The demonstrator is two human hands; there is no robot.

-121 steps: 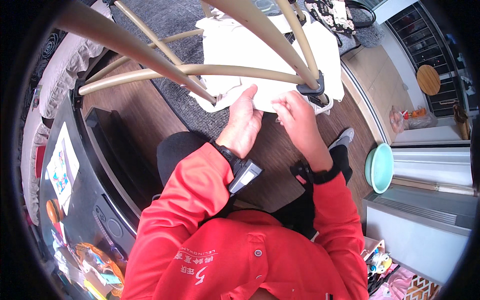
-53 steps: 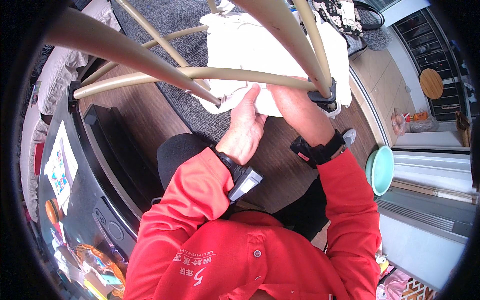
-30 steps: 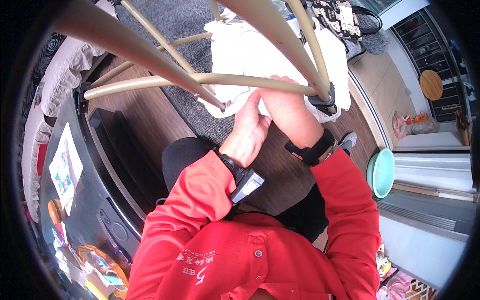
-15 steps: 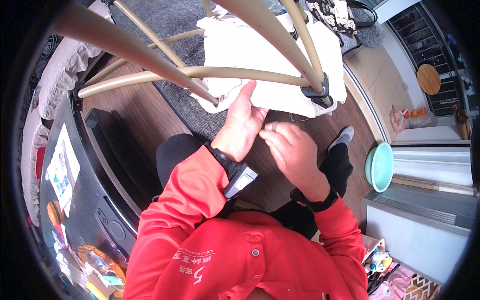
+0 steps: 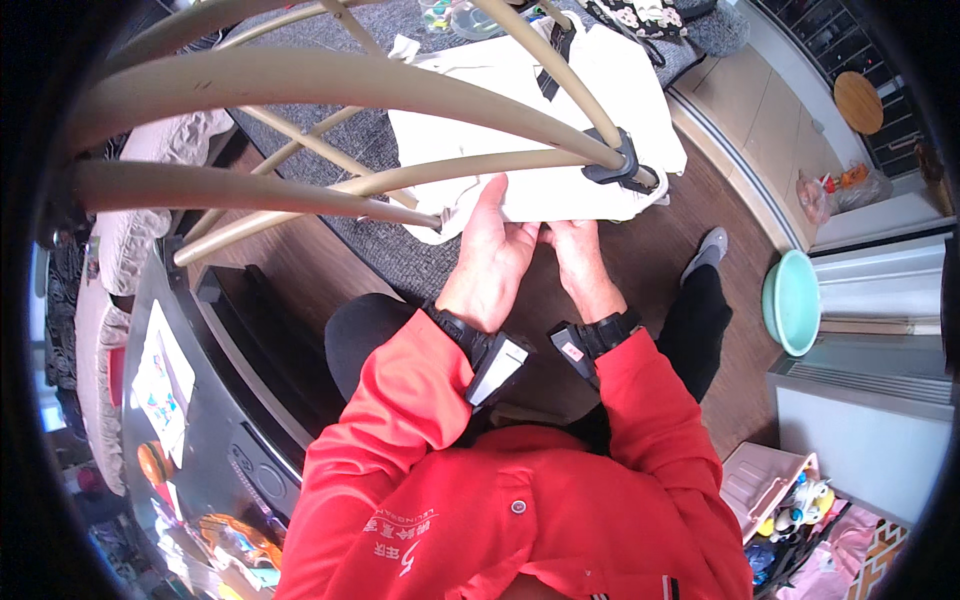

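White fabric (image 5: 640, 95) is stretched on a frame of beige metal tubes (image 5: 330, 88), whose legs stick out toward the upper left. A black plastic joint (image 5: 612, 165) clasps the tubes at the fabric's right corner. My left hand (image 5: 490, 262) grips the near edge of the fabric, thumb on top and fingers curled below. Close beside it, my right hand (image 5: 582, 262) has its fingers bent against the same edge. The right fingertips are partly hidden, and I see no tool in either hand.
At the left stands a dark glossy cabinet (image 5: 225, 400) with papers and a toy burger (image 5: 152, 462) on top. A mint-green basin (image 5: 795, 300) leans at the right, above a pink bin (image 5: 770, 485). Grey carpet (image 5: 370, 230) lies under the frame.
My right hand has moved up from below the fabric to its edge, beside my left hand. The frame has tilted, its legs swinging in the upper left. My left hand keeps its grip.
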